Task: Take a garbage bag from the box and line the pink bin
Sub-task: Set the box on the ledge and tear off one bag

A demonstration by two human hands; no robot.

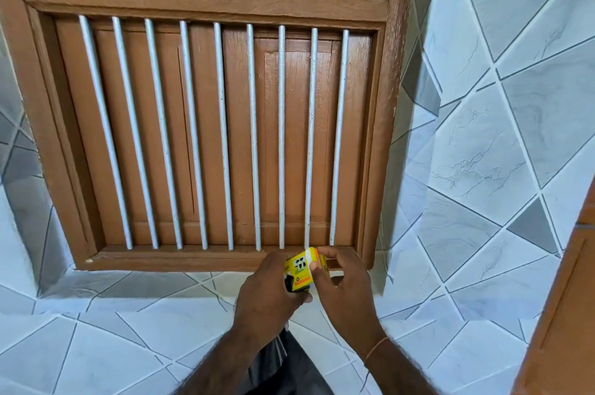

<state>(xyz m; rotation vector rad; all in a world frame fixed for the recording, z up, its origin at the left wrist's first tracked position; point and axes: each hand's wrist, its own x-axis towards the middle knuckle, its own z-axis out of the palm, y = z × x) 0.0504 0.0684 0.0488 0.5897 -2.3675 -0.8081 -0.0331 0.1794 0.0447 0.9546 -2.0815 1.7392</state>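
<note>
- A small yellow box with white and orange bands is held between both hands, just in front of the sill of a brown wooden window.
- The box is gripped from its left side by the left hand, whose fingers are curled round its lower end.
- Its upper right end is pinched by the curled fingers of the right hand.
- A thin thread band is worn on the right wrist.
- White vertical bars are seen above the hands, across the closed wooden shutters.
- Pale grey tiled wall is seen to the right of the hands and below them.
- Dark clothing is seen between the forearms.
</note>
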